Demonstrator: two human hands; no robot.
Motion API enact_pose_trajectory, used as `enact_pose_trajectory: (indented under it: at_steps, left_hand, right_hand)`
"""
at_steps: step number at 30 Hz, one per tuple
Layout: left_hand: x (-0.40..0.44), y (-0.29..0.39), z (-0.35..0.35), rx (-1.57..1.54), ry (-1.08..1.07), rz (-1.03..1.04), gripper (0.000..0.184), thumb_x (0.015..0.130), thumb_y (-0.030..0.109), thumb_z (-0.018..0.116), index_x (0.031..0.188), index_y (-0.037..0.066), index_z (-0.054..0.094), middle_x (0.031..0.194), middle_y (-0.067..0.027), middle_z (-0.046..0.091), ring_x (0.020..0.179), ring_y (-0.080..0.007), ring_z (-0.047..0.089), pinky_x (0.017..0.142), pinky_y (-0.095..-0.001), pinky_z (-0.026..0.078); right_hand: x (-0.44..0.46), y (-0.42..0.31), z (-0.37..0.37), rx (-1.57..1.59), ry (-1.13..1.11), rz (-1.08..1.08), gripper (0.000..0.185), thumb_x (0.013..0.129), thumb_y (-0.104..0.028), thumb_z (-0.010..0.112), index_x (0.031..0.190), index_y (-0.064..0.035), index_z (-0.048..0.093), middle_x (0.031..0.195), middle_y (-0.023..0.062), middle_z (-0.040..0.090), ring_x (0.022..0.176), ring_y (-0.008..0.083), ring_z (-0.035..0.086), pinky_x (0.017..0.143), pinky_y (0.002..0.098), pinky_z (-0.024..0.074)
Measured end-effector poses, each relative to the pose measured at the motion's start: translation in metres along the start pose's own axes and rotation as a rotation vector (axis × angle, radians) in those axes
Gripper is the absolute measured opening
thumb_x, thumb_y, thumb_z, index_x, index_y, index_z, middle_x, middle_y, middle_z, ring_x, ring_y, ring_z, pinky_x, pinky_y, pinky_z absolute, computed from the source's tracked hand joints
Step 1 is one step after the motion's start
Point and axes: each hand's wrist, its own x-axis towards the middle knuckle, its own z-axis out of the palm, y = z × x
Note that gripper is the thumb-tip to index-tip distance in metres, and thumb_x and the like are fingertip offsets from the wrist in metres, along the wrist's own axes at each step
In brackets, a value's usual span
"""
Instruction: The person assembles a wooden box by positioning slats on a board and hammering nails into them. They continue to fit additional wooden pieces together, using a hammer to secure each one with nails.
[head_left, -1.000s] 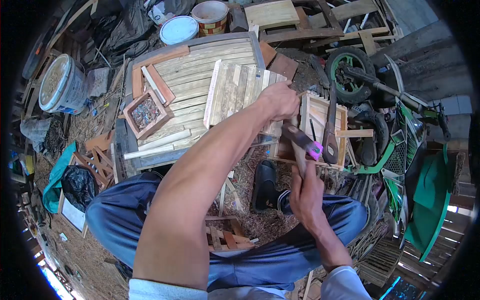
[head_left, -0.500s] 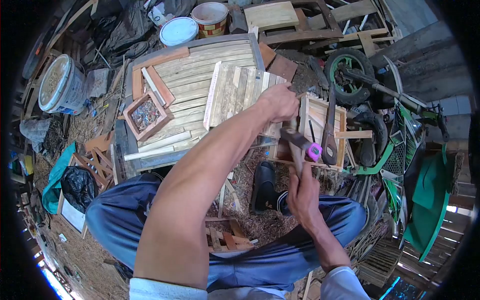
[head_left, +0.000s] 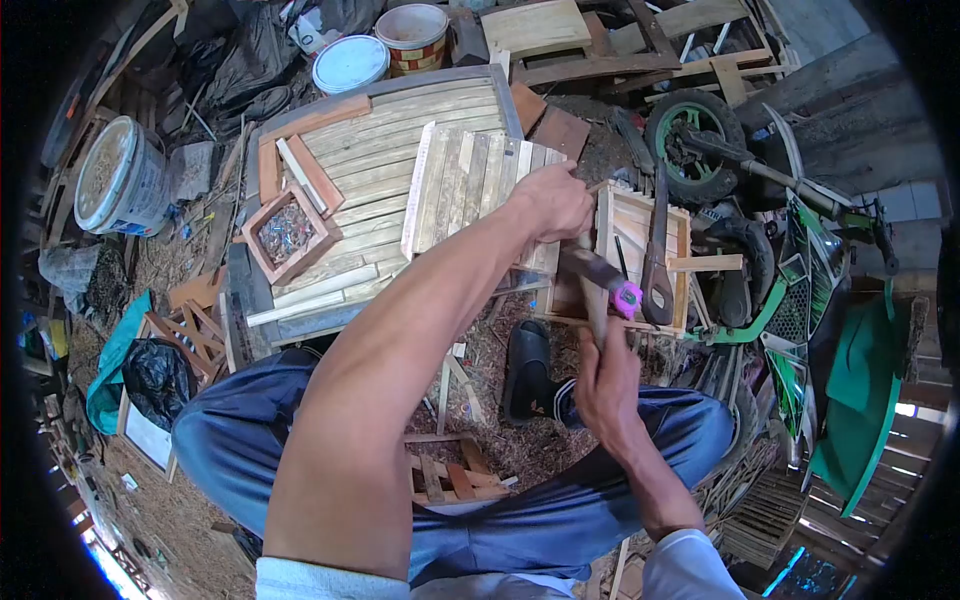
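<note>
My left hand (head_left: pixel 558 203) is closed at the right end of a slatted wooden panel (head_left: pixel 462 190), its fingers curled over the edge; anything small between the fingertips is hidden. My right hand (head_left: pixel 608 388) is wrapped round the wooden handle of a hammer (head_left: pixel 590 268), whose dark metal head is just below my left hand, close to the panel's corner. The panel lies on a larger slatted wooden board (head_left: pixel 385 150). Right of the hammer head, a pink tape measure (head_left: pixel 627 298) rests at a wooden tray (head_left: pixel 682 275) that also holds a hand saw (head_left: pixel 657 270).
A wooden box of nails (head_left: pixel 287 240) and loose strips (head_left: pixel 315 303) lie on the board's left part. Buckets (head_left: pixel 125 175) stand beyond and left. A green-framed motorbike (head_left: pixel 765 310) is at right, and wood scraps (head_left: pixel 455 470) lie between my legs.
The view has shifted very slightly. Both hands keep nearly the same place, and the hammer head has barely moved.
</note>
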Motion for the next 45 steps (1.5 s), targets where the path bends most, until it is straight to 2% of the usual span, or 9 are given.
enact_pose_trajectory:
  at_steps: [12, 16, 28, 31, 35, 36, 39, 40, 45]
  left_hand:
    - [-0.001, 0.004, -0.001, -0.012, -0.006, -0.002, 0.040, 0.088, 0.026, 0.045, 0.058, 0.008, 0.065, 0.066, -0.0160, 0.066, 0.071, -0.0341, 0.066, 0.102, -0.0432, 0.040]
    - [-0.001, 0.002, -0.003, 0.020, 0.025, 0.007, 0.039, 0.088, 0.027, 0.046, 0.058, 0.008, 0.064, 0.065, -0.0155, 0.066, 0.072, -0.0343, 0.066, 0.102, -0.0432, 0.040]
    - [-0.002, 0.004, -0.012, -0.065, -0.055, -0.026, 0.039, 0.087, 0.026, 0.047, 0.055, 0.010, 0.063, 0.062, -0.0152, 0.065, 0.067, -0.0347, 0.065, 0.104, -0.0433, 0.039]
    - [-0.002, 0.002, -0.001, -0.019, 0.082, -0.025, 0.039, 0.087, 0.026, 0.046, 0.056, 0.010, 0.063, 0.062, -0.0159, 0.065, 0.068, -0.0352, 0.065, 0.104, -0.0446, 0.039]
    - [0.000, 0.001, 0.000, -0.041, -0.003, -0.039, 0.040, 0.088, 0.027, 0.046, 0.058, 0.008, 0.065, 0.063, -0.0164, 0.065, 0.070, -0.0354, 0.066, 0.105, -0.0451, 0.038]
    - [0.000, 0.002, -0.003, -0.034, -0.003, -0.037, 0.041, 0.089, 0.028, 0.046, 0.058, 0.008, 0.065, 0.063, -0.0165, 0.065, 0.070, -0.0355, 0.066, 0.106, -0.0453, 0.038]
    - [-0.001, 0.002, -0.005, -0.026, 0.011, -0.037, 0.043, 0.090, 0.029, 0.045, 0.060, 0.007, 0.066, 0.064, -0.0171, 0.065, 0.072, -0.0358, 0.066, 0.106, -0.0458, 0.037]
    - [-0.001, 0.002, -0.005, -0.026, 0.019, -0.037, 0.044, 0.091, 0.029, 0.044, 0.060, 0.007, 0.066, 0.065, -0.0173, 0.065, 0.072, -0.0359, 0.066, 0.106, -0.0459, 0.037]
    - [-0.001, 0.003, -0.006, -0.051, 0.045, -0.026, 0.045, 0.092, 0.029, 0.044, 0.060, 0.005, 0.065, 0.064, -0.0177, 0.065, 0.072, -0.0364, 0.065, 0.104, -0.0454, 0.039]
  right_hand:
    - [0.008, 0.005, 0.008, -0.184, -0.106, 0.015, 0.015, 0.094, -0.008, 0.053, 0.098, -0.0013, 0.041, 0.068, 0.0321, 0.056, 0.071, 0.0526, 0.058, 0.056, 0.0589, 0.0412]
    - [0.000, -0.007, -0.002, -0.009, 0.035, -0.042, 0.016, 0.093, -0.007, 0.055, 0.097, -0.0010, 0.040, 0.065, 0.0311, 0.055, 0.067, 0.0528, 0.057, 0.053, 0.0581, 0.0405]
    - [0.004, 0.014, 0.010, -0.178, -0.100, -0.008, 0.016, 0.091, -0.005, 0.054, 0.099, -0.0016, 0.041, 0.067, 0.0289, 0.057, 0.069, 0.0520, 0.058, 0.056, 0.0573, 0.0419]
    - [0.001, -0.006, -0.004, -0.083, -0.022, -0.049, 0.015, 0.092, -0.005, 0.054, 0.099, -0.0012, 0.041, 0.066, 0.0283, 0.057, 0.067, 0.0512, 0.058, 0.054, 0.0555, 0.0427]
    - [-0.004, -0.025, -0.014, 0.080, 0.067, -0.044, 0.012, 0.096, -0.008, 0.053, 0.101, -0.0004, 0.046, 0.065, 0.0271, 0.057, 0.068, 0.0501, 0.060, 0.053, 0.0501, 0.0436]
    - [-0.003, -0.018, -0.012, 0.077, 0.082, -0.077, 0.014, 0.098, -0.013, 0.052, 0.102, -0.0004, 0.047, 0.061, 0.0238, 0.055, 0.059, 0.0463, 0.059, 0.050, 0.0465, 0.0424]
    - [0.000, 0.011, 0.000, 0.257, 0.075, 0.032, 0.016, 0.100, -0.017, 0.050, 0.108, -0.0024, 0.050, 0.060, 0.0001, 0.046, 0.044, 0.0125, 0.043, 0.044, 0.0275, 0.0325]
    - [0.003, 0.013, 0.003, 0.430, 0.039, 0.135, 0.018, 0.102, -0.026, 0.050, 0.102, -0.0076, 0.050, 0.063, -0.0061, 0.039, 0.045, 0.0053, 0.035, 0.042, 0.0218, 0.0274]
    - [0.009, 0.000, 0.008, 1.147, -0.089, 0.597, 0.029, 0.101, -0.040, 0.049, 0.086, -0.0164, 0.040, 0.063, -0.0061, 0.031, 0.044, 0.0043, 0.026, 0.038, 0.0216, 0.0210]
